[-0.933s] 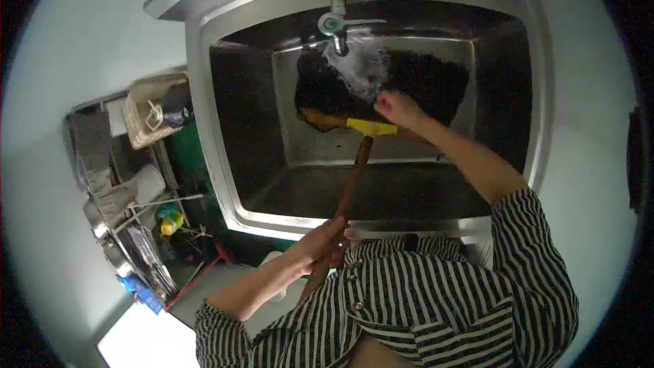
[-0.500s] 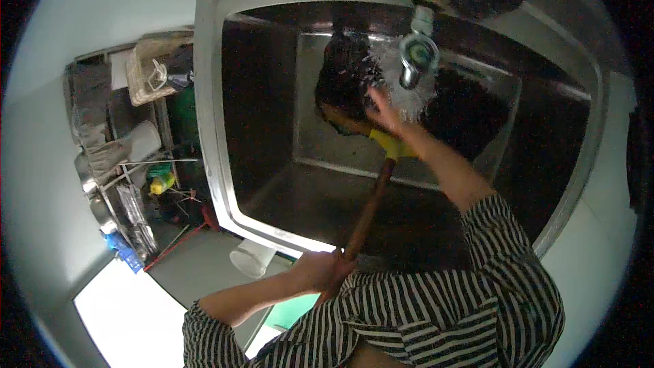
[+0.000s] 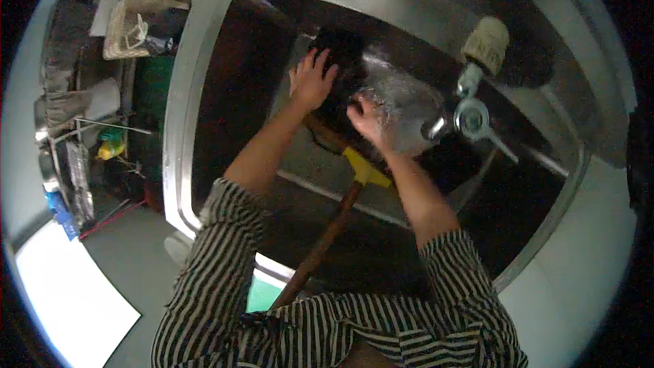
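Observation:
A broom with dark bristles, a yellow socket and a brown handle [image 3: 323, 242] lies head-down in a steel sink [image 3: 180, 157]. Its handle slants over the front rim toward my body, with no hand on it. My left hand [image 3: 313, 85] lies on the left side of the bristles, fingers spread. On the other side, my right hand [image 3: 369, 121] curls its fingers at the bristles, by the splashing water. Dark bristles and spray hide part of its fingertips. To the right is a chrome tap [image 3: 470, 119], with water spreading beside its spout.
Left of the sink stands a cluttered rack with a pale basket [image 3: 126, 27], a yellow-green item [image 3: 111, 144] and a blue item [image 3: 63, 217]. A whitish container [image 3: 178, 251] is partly hidden beside my left sleeve. A bright panel [image 3: 68, 286] shows at lower left.
My left hand has let go of the broom handle and moved up onto the bristles. My right hand has shifted slightly left and down. The view has turned, moving the tap rightward.

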Demonstrator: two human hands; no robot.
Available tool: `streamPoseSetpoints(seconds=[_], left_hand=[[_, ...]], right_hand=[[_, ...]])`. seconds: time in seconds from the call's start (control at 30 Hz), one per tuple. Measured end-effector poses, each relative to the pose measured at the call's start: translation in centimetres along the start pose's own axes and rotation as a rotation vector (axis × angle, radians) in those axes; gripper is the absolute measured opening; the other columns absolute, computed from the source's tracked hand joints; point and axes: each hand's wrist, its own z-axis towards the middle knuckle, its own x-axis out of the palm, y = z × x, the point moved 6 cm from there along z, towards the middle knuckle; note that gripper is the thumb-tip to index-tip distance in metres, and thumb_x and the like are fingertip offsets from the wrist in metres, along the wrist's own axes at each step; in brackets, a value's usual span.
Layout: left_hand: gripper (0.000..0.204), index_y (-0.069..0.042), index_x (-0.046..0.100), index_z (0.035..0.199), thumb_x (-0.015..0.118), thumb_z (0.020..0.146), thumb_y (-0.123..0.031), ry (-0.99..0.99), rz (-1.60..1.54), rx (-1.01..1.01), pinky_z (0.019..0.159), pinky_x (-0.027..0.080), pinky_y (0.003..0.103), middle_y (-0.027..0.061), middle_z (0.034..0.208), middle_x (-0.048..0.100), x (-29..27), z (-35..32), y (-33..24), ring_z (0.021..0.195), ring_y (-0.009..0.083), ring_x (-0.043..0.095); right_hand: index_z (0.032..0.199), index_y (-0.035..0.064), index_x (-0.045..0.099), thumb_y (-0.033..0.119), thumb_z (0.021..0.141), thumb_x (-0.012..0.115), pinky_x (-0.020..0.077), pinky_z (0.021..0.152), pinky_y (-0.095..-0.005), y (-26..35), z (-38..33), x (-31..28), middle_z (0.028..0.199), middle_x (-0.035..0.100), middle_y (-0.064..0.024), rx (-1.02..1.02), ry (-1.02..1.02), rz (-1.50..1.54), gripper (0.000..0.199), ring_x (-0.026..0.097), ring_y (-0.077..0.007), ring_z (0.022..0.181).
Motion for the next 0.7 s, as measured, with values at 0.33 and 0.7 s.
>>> streamPoseSetpoints(seconds=[0.33,0.7], left_hand=[[0.032,-0.003,0.047,0.098,0.043,0.079,-0.029,0.765,-0.118,-0.050,0.072,0.041,0.041,0.0166,0.102,0.045,10.1,-3.5,-6.0,0.094,0.0318,0.048],[0.025,-0.006,0.057,0.090,0.050,0.074,-0.024,0.328,-0.336,-0.006,0.074,0.037,0.042,0.0125,0.091,0.053,5.1,-8.2,-6.2,0.085,0.0306,0.048]], right_hand=[[0.111,0.0047,0.043,0.023,0.080,0.048,0.0276,0.087,-0.0451,-7.6,0.7,1.6,0.104,0.047,-0.0186,0.106,-0.651,-0.153,0.036,0.041,-0.0377,0.098],[0.103,-0.0041,0.045,0.023,0.081,0.045,0.0421,0.073,-0.0342,-5.0,-5.1,3.4,0.089,0.054,-0.0191,-0.072,-0.375,0.174,0.035,0.052,-0.0313,0.081]])
